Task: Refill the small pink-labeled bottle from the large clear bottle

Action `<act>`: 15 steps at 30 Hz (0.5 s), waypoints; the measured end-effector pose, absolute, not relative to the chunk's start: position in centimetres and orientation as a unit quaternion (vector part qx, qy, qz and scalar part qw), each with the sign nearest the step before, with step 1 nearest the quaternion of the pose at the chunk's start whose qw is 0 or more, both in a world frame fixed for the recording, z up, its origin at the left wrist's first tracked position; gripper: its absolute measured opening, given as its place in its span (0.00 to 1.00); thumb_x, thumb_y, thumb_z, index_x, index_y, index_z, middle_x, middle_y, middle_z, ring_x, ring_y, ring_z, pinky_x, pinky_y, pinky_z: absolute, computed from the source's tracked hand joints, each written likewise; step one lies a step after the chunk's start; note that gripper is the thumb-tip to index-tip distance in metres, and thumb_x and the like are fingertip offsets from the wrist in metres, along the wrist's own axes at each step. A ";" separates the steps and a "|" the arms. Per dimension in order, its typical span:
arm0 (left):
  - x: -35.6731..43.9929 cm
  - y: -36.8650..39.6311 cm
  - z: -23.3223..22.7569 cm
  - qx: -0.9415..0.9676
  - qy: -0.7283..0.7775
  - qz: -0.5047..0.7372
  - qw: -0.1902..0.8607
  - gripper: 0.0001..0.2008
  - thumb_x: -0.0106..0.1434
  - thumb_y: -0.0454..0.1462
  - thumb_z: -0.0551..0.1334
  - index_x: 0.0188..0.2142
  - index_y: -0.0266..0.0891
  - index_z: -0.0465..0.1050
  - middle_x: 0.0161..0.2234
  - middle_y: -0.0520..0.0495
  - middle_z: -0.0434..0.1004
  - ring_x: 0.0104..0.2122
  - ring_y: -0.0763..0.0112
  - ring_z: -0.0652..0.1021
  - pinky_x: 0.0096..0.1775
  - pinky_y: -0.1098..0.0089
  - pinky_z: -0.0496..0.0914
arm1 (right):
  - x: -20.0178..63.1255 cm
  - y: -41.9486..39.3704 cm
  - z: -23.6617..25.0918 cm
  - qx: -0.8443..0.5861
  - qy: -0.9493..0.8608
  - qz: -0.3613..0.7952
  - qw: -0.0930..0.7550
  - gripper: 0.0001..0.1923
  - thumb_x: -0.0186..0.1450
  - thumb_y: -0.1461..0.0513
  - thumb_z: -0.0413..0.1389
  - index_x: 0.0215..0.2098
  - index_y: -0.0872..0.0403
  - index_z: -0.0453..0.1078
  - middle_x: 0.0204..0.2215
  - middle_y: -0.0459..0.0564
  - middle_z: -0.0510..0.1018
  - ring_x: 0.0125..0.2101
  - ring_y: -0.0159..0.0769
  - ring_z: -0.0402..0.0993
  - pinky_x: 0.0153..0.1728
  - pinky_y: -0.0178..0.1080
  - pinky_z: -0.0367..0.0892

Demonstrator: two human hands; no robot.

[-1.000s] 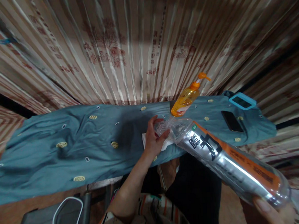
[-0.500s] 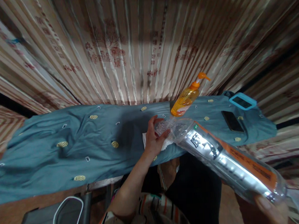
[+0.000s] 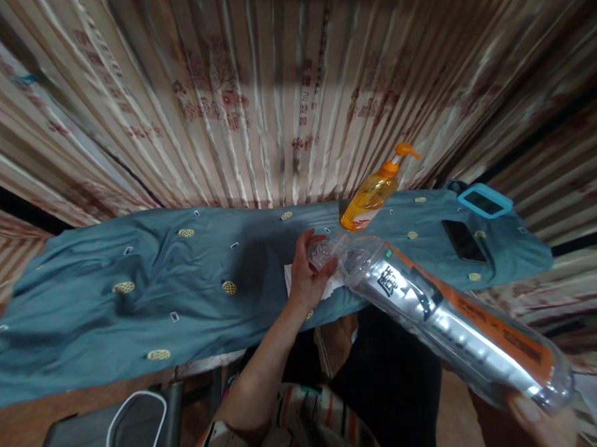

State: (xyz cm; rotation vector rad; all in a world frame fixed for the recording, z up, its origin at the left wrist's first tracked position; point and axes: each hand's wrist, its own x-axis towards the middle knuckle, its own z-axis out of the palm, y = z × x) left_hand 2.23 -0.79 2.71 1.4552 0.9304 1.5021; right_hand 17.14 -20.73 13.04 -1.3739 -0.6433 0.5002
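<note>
The person is holding a large clear plastic bottle (image 3: 454, 325) tilted across the near edge of the counter (image 3: 131, 285), its neck over a white cloth (image 3: 294, 280). The left hand (image 3: 308, 276) is pinching the cap end with thumb and fingers, as half a second ago, while the right hand (image 3: 544, 421) is cupping the base (now rolled slightly). An orange pump bottle (image 3: 371, 193) is standing near the far edge.

This is looking like a room in a home: patterned curtains (image 3: 272, 98) are hanging in folds behind a narrow table that a blue cloth (image 3: 131, 285) is covering, with a pump bottle of soap (image 3: 371, 193) and two phones (image 3: 462, 240) lying on it.
</note>
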 end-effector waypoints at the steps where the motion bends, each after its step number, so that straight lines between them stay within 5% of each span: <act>1: 2.2 -0.8 2.7 0.580 0.371 0.596 0.414 0.35 0.63 0.48 0.73 0.64 0.43 0.62 0.55 0.38 0.81 0.54 0.52 0.82 0.59 0.51 0.74 | 17.2 -20.8 13.1 -0.619 -0.284 0.227 0.697 0.27 0.62 0.50 0.64 0.57 0.51 0.76 0.54 0.58 0.80 0.59 0.58 0.75 0.53 0.54 0.77; 5: 2.2 -0.8 2.8 0.579 0.376 0.593 0.414 0.35 0.63 0.50 0.73 0.64 0.43 0.62 0.55 0.39 0.81 0.54 0.53 0.82 0.57 0.52 0.75 | 17.0 -21.1 13.4 -0.628 -0.270 0.241 0.689 0.29 0.62 0.50 0.66 0.58 0.52 0.74 0.53 0.57 0.80 0.56 0.55 0.78 0.51 0.53 0.77; 15: 2.3 -0.8 2.7 0.568 0.387 0.595 0.417 0.37 0.62 0.53 0.73 0.64 0.44 0.62 0.54 0.38 0.81 0.53 0.52 0.82 0.55 0.52 0.76 | 16.1 -21.0 13.7 -0.630 -0.271 0.242 0.687 0.34 0.61 0.47 0.66 0.61 0.53 0.71 0.62 0.58 0.74 0.67 0.57 0.65 0.57 0.53 0.72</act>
